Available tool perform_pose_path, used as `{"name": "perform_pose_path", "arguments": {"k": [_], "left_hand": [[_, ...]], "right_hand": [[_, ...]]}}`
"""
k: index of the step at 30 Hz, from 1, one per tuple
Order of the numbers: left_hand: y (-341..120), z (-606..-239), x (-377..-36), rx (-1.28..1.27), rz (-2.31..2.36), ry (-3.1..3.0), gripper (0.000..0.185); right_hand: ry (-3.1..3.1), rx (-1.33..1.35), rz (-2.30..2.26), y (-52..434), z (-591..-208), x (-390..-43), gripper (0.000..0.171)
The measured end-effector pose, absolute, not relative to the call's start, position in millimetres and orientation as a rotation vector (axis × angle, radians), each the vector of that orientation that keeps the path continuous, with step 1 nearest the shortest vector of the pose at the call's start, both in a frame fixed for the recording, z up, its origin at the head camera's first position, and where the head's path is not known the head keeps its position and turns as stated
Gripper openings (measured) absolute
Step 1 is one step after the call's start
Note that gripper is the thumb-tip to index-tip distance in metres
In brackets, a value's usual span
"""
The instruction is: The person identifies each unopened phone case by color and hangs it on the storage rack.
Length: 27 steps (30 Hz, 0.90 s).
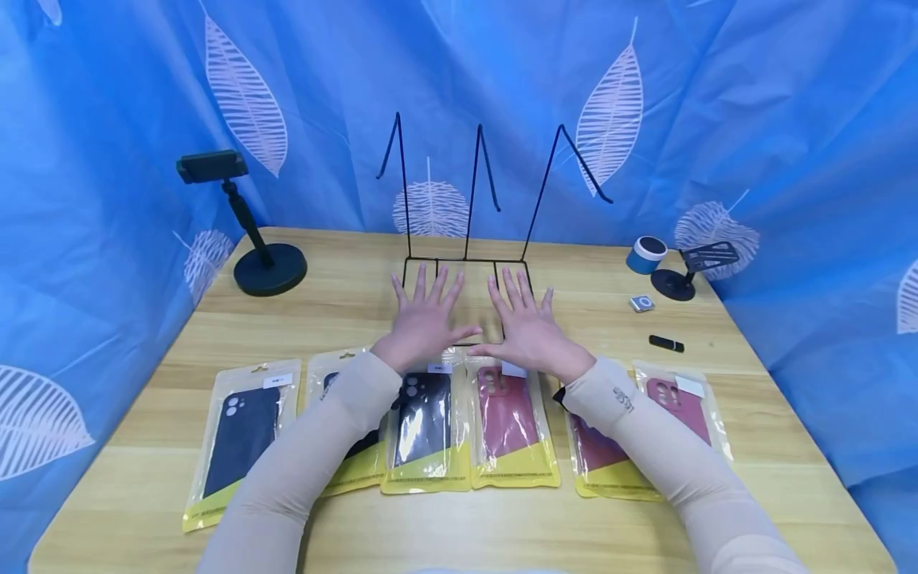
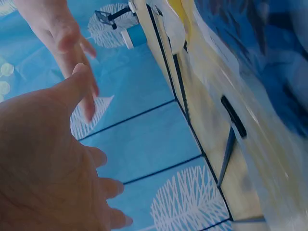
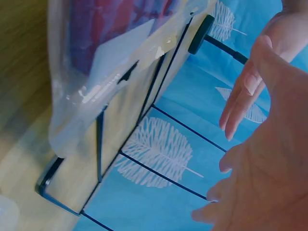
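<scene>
Both my hands are spread flat, palms down, over the base of a black wire rack (image 1: 466,263) at the middle of the wooden table (image 1: 344,311). My left hand (image 1: 426,319) and right hand (image 1: 523,327) lie side by side with thumbs nearly meeting, and hold nothing. I cannot tell whether they touch the surface. Nearer to me lies a row of packaged phone cases: a black one (image 1: 240,434), another black one (image 1: 423,426), a red one (image 1: 509,418) and a red one (image 1: 681,406); my sleeves cover others. In the wrist views the left palm (image 2: 48,163) and right palm (image 3: 269,168) are bare.
A black phone holder on a round base (image 1: 268,267) stands at the back left. At the back right are a blue cylinder (image 1: 648,255), a small black stand (image 1: 688,271), a small blue gadget (image 1: 641,303) and a black stick (image 1: 666,344). Blue leaf-print curtains surround the table.
</scene>
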<state>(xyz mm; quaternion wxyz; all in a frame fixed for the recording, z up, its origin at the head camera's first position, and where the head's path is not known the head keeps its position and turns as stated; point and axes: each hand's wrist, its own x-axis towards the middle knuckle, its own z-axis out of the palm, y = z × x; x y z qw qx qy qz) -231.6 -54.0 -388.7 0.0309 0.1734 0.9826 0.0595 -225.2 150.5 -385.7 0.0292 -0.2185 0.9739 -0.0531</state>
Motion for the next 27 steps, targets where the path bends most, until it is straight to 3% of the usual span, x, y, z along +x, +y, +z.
{"name": "perform_pose_path", "arguments": {"k": [4,8,14,19,24,27], "left_hand": [[-67.7,-383.4,-239.6,0.541,0.262,3.015,0.097],[-90.4,-376.4,-251.3,0.54,0.279,2.964,0.101],[-128.2,-378.8,-263.7,0.537,0.312,2.74,0.087],[-137.2,-387.2,-263.5,0.516,0.304,2.622,0.081],[-139.5,-393.2,-265.0,0.464,0.33,2.592,0.083],[-140.9,-396.6,-266.0,0.452,0.341,2.594,0.087]], "right_hand": [[3.102,-0.711,-0.094,157.8,-370.0,-223.8,0.107],[3.18,-0.722,-0.034,176.7,-344.1,-215.2,0.086],[3.254,-0.669,-0.035,222.8,-311.8,-182.5,0.059],[3.112,-0.43,-0.064,274.6,-307.2,-161.1,0.067],[2.898,-0.124,-0.032,345.4,-322.0,-163.7,0.089],[2.772,0.052,-0.049,389.8,-336.0,-166.0,0.09]]}}
